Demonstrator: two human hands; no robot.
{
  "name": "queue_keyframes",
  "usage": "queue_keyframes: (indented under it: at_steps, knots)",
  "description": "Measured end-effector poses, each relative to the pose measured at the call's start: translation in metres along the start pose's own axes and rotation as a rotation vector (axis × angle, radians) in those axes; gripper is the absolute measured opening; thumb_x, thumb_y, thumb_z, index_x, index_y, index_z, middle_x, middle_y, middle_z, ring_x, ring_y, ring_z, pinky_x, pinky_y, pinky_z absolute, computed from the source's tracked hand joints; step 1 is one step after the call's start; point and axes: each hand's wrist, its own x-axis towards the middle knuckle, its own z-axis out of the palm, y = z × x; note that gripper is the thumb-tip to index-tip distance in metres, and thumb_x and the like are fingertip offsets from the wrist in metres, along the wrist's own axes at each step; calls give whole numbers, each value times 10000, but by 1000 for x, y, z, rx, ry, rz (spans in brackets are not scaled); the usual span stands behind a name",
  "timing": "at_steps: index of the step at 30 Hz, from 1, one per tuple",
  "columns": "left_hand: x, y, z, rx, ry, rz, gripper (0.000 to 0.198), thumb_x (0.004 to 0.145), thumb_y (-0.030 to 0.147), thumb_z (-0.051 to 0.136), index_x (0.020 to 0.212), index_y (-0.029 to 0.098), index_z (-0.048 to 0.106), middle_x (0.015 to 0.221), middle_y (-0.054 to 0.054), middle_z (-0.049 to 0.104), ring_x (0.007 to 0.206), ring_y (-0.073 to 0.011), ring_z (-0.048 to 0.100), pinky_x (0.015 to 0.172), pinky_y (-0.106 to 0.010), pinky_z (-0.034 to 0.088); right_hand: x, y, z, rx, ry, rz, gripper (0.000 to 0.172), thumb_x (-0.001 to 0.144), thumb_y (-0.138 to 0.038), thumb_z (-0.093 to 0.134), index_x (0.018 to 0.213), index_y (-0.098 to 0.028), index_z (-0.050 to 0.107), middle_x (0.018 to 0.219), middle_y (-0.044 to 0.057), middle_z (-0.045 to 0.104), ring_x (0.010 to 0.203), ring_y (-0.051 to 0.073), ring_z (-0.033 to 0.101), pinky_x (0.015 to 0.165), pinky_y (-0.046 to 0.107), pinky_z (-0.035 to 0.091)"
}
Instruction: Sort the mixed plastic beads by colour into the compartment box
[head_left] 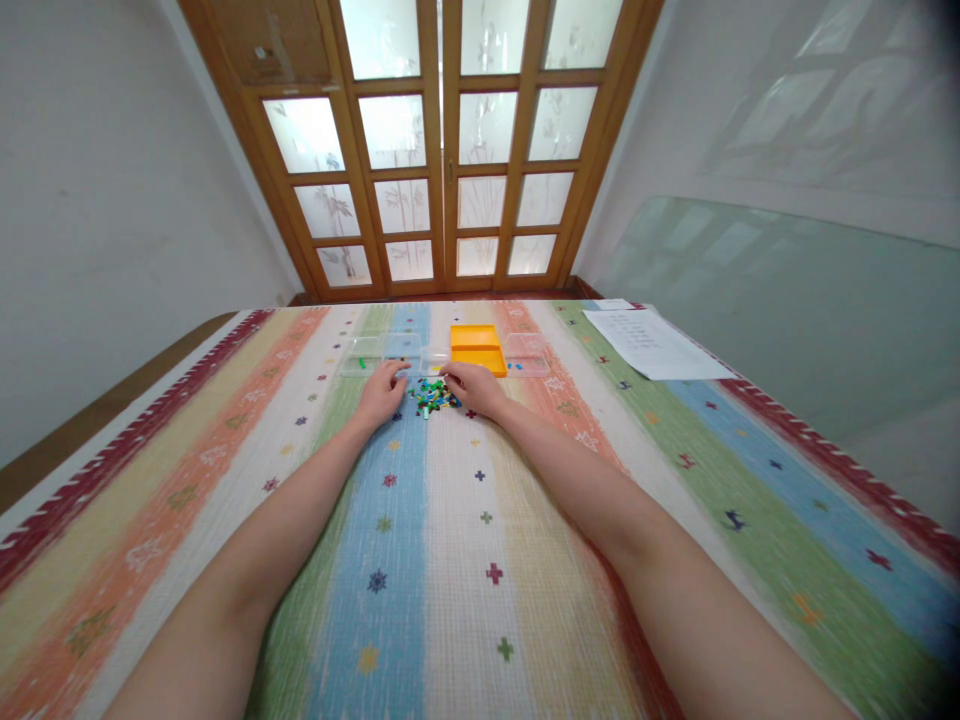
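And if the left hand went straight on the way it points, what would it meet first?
Most likely the near edge of the clear plastic tray just beyond the left hand. Depth is hard to judge here, so the two may already touch.

Daylight through door panes; wide-angle edge stretch.

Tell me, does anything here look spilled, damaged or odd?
The upper-left door panel looks odd: brown and opaque, while the other panes are pale and bright. Small coloured pieces lie loose on the tablecloth between the left hand and right hand, but in one fairly compact heap, hardly like a spill.
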Motion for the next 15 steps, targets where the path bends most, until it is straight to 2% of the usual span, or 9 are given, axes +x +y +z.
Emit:
queue_keyframes:
  at_steps: [2, 4, 8, 12, 15]
  knots:
    - [-2, 3, -3, 100, -75, 74, 262, 864, 216, 586, 1064, 221, 755, 1063, -78, 699, 905, -217, 635, 907, -370, 502, 0, 0, 0, -9, -1, -2, 237, 1008, -263, 524, 1146, -243, 717, 1109, 57, 755, 994, 199, 680, 861, 283, 464]
    - [-2, 3, -5, 167, -134, 116, 202, 834, 209, 626, 976, 229, 768, 977, -80, 696, 956, -255, 626, 942, -404, 486, 0, 0, 0, -16, -5, -4, 232, 1008, -265, 528, 1138, -242, 719, 1098, 57, 757, 996, 202, 679, 859, 285, 463]
    - [-1, 1, -4, 229, -158, 149, 140, 815, 217, 665, 908, 231, 769, 958, -92, 683, 979, -286, 611, 955, -437, 470, 0, 0, -1, -26, -10, -14, 225, 1012, -276, 529, 1120, -240, 724, 1093, 57, 757, 996, 202, 678, 853, 282, 460]
    - [-1, 3, -4, 223, -160, 140, 89, 824, 222, 667, 857, 223, 750, 915, -86, 671, 953, -279, 602, 941, -432, 467, 0, -1, -1, -36, -19, -5, 220, 1010, -274, 534, 1113, -244, 725, 1080, 54, 757, 987, 200, 675, 847, 281, 457]
    - [-1, 5, -5, 215, -153, 146, 100, 851, 222, 640, 886, 221, 734, 925, -80, 683, 947, -270, 604, 926, -416, 466, 0, -1, -1, -35, -18, -8, 217, 1007, -272, 539, 1113, -248, 726, 1084, 52, 756, 983, 201, 674, 845, 282, 453]
